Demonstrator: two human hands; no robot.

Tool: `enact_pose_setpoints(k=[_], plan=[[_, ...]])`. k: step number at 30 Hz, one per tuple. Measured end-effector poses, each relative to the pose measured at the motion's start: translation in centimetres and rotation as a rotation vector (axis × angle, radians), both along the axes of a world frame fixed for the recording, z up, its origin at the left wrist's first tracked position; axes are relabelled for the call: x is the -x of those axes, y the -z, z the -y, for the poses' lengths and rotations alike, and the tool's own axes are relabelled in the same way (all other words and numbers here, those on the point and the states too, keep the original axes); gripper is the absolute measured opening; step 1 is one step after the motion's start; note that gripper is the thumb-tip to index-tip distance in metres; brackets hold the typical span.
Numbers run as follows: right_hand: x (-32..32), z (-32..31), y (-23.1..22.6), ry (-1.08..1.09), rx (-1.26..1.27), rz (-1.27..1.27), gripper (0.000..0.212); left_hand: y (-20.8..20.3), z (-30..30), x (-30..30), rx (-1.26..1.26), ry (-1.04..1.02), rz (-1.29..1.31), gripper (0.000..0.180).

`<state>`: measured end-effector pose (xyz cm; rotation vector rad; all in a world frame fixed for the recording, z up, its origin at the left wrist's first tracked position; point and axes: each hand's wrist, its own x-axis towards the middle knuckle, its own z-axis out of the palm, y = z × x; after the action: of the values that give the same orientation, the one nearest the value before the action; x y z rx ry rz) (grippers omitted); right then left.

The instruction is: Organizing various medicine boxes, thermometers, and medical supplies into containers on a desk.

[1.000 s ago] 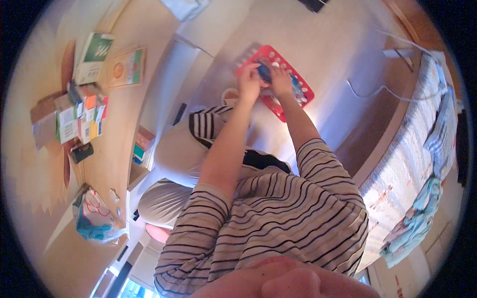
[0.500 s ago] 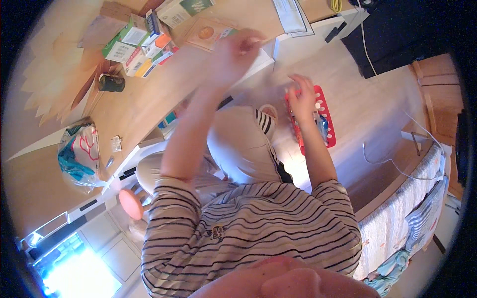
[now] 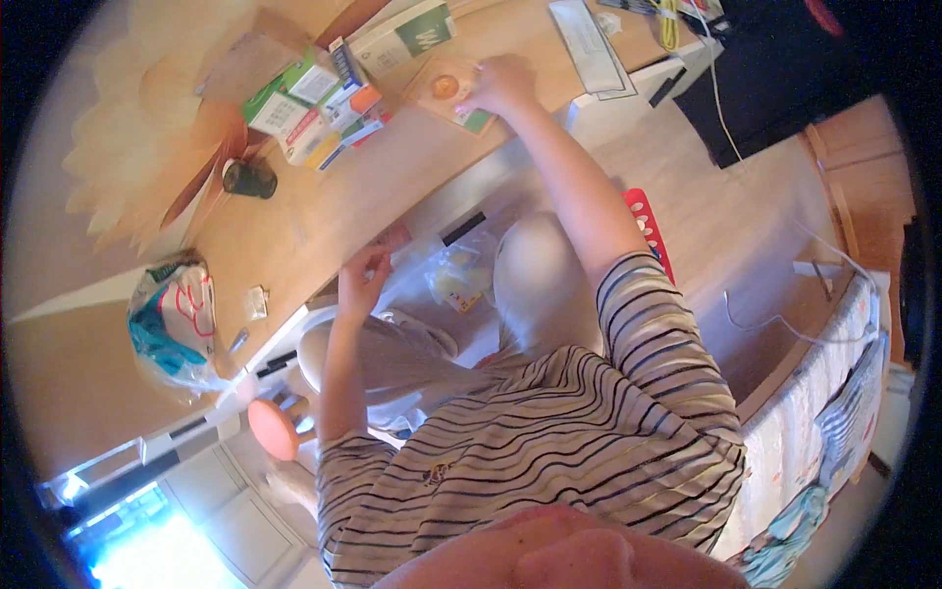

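My right hand (image 3: pixel 505 86) has reached over the desk (image 3: pixel 334 187). Its thumb and fingers are apart at the right edge of a flat, tan box (image 3: pixel 432 86) with a round orange picture; nothing shows in its grip. Closer to me, my left hand (image 3: pixel 363 280) is at the desk's front edge beside an open drawer (image 3: pixel 397 236). Its fingers are curled together, and what they hold, if anything, is too small to make out. Inside or below the drawer lies a clear plastic bag (image 3: pixel 461 265) with something yellow.
Several cartons (image 3: pixel 314 103) and a dark cup (image 3: pixel 249 179) stand at the desk's back left. A plastic bag (image 3: pixel 172 324) lies at far left. On the floor, my right arm partly covers a red basket (image 3: pixel 648 226). A pink round stool (image 3: pixel 273 430) stands lower left.
My left hand has drawn back from near the flat box to the desk's front edge. My right hand has left the red basket and moved up to the flat box. The view has shifted slightly.
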<state>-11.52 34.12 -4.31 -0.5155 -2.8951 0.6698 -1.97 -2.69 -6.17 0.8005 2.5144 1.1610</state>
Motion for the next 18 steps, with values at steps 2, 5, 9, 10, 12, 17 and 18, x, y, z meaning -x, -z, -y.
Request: enact_pose_setpoints(k=[2, 5, 9, 10, 12, 17, 18], plan=[[0.2, 1.0, -0.7, -0.017, 0.001, 0.001, 0.072, 3.4, 1.8, -0.3, -0.201, -0.154, 0.167, 0.012], [0.3, 0.3, 0.5, -0.006, 0.093, -0.103, 0.057, 5.5, 1.0, 0.0, -0.110, -0.086, 0.164, 0.012], [-2.3, -1.9, -0.3, -0.015, 0.371, -0.312, 0.043, 6.2, 0.8, -0.5, 0.030, 0.011, 0.081, 0.016], [-4.2, -2.9, -0.6, -0.057, 0.585, -0.438, 0.038, 5.6, 0.7, -0.4, 0.061, 0.019, 0.055, 0.016], [-11.1, -5.7, -2.7, -0.030, 0.906, -0.649, 0.036, 5.2, 0.7, -0.5, 0.101, 0.071, 0.043, 0.018], [-32.6, -12.9, 3.4, 0.508, 0.898, -0.605, 0.036, 6.6, 1.6, -1.8, 0.211, 0.072, 0.149, 0.019], [-37.0, -13.8, 6.7, 0.659, 0.913, -0.602, 0.035, 7.0, 1.9, -2.0, 0.214, 0.091, 0.151, 0.019]])
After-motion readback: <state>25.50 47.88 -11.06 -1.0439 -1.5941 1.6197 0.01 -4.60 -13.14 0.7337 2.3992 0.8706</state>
